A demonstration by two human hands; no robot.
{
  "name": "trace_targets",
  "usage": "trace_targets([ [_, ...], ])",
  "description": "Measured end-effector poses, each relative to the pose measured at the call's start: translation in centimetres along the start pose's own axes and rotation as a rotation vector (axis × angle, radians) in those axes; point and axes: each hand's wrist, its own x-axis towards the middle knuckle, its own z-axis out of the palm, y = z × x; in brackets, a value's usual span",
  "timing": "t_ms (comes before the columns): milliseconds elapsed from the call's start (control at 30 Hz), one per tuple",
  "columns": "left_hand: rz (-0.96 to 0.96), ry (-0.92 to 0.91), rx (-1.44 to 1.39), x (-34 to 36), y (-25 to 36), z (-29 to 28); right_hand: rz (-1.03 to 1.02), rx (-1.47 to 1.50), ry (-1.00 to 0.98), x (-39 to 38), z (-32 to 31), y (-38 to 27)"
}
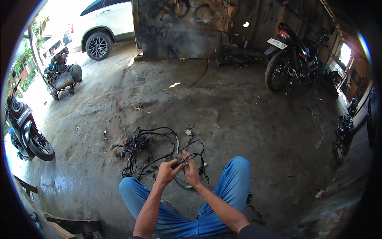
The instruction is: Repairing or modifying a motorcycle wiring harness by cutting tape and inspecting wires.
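Observation:
A black wiring harness (137, 142) lies tangled on the floor beyond my knees, with small connectors bunched at its left end. One branch of it loops to the right and up into my hands. My left hand (168, 171) pinches the cable with thumb and fingers. Close beside it, my right hand (191, 170) is closed around the same cable, its fingertips blurred. Both hands meet between my knees, above the floor. The exact spot they grip is too small to make out.
A small pale part (188, 132) and a ring (190, 126) lie past the harness. Motorcycles stand at the left (34, 139) and back right (290, 59). An air compressor (65, 77) and a white car (107, 20) are at the back left. A wooden bench (43, 223) is near left.

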Motion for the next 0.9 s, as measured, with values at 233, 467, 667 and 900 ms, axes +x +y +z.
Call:
trace_targets([
  [233,-0.197,0.161,0.046,-1.5,-1.2,1.2,0.376,-0.05,-0.036,-4.6,0.9,-5.8],
  [467,-0.298,0.221,-0.123,-3.6,-4.9,4.4,0.235,-0.471,-0.564,-2.3,-4.7,-10.6],
  [667,-0.11,0.196,0.091,-2.7,-2.7,5.1,-0.086,-0.555,-0.554,9.7,-8.5,-19.7],
  [900,0.026,0.103,0.007,-2.6,-1.8,5.8,-0.775,-0.688,-0.502,14.0,0.7,-16.7],
])
